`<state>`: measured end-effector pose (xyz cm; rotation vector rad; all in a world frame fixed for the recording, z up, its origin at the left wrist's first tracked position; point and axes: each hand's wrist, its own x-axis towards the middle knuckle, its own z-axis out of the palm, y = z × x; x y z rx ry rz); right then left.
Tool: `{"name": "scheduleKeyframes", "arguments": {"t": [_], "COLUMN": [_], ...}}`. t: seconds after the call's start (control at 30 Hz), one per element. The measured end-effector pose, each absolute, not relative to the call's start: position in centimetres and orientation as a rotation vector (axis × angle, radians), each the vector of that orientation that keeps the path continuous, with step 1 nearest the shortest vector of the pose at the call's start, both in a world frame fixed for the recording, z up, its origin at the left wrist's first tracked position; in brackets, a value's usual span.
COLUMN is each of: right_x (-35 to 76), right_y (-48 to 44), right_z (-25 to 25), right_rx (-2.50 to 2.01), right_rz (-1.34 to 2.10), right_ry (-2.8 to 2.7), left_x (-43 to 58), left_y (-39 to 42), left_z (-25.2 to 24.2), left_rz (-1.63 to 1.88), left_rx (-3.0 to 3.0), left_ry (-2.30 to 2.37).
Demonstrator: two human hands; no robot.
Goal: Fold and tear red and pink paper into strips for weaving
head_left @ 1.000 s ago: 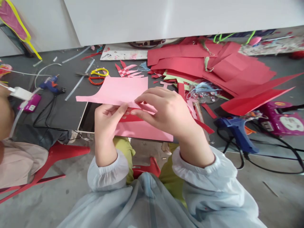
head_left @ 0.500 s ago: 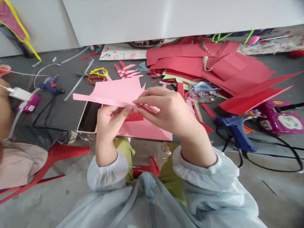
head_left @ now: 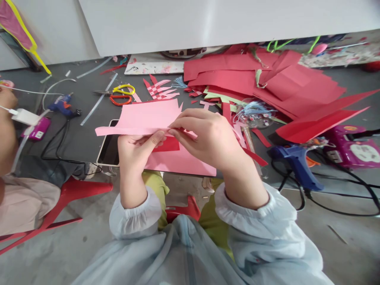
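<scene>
A sheet of pink paper [head_left: 150, 114] with a folded strip along its near edge is held above the table. My left hand [head_left: 135, 152] grips that near edge from below, thumb on top. Just right of the thumb, my right hand [head_left: 208, 136] pinches the same fold between thumb and fingertips. Beneath the hands lie a red piece of paper [head_left: 168, 145] and a larger pink sheet [head_left: 184, 162] at the table's front edge. A phone [head_left: 109, 148] lies left of my left hand, partly covered by the held paper.
Scissors [head_left: 122, 95] and a small woven paper piece [head_left: 160, 89] lie beyond the hands. Stacked red paper [head_left: 231, 81] covers the back right. A blue glue gun [head_left: 297, 166] with cables sits at right, another glue gun [head_left: 61, 103] at left. Someone's arm [head_left: 6, 134] is at far left.
The pink paper has tilted, its left end swinging slightly down and right, and more of the phone shows. Both hands keep their hold with little movement.
</scene>
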<state>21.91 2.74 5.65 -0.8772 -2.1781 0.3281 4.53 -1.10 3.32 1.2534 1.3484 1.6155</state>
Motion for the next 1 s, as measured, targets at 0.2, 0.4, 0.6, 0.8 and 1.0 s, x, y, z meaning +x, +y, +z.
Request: {"name": "scheduleKeyframes", "arguments": {"t": [0.2, 0.4, 0.6, 0.8, 1.0], "right_x": [21.7, 21.7, 21.5, 22.1, 23.7], "right_y": [2.7, 2.8, 2.8, 3.2, 3.7], "right_z": [5.6, 5.6, 5.9, 6.0, 6.3], "right_rx": [-0.894, -0.900, -0.906, -0.924, -0.953], "right_rz": [0.331, 0.395, 0.390, 0.489, 0.556], "right_ry": [-2.167, -2.152, -2.164, -2.181, -2.189], "left_x": [4.4, 4.2, 4.9, 4.7, 4.1], "left_y": [-1.1, -1.0, -0.9, -0.7, -0.3], "left_z": [3.3, 3.2, 3.4, 3.3, 3.7], "left_rz": [1.562, 1.628, 1.596, 1.716, 1.891], "left_rx": [1.265, 1.251, 1.289, 1.202, 0.994], "left_ry": [1.347, 1.396, 1.405, 1.449, 1.459]}}
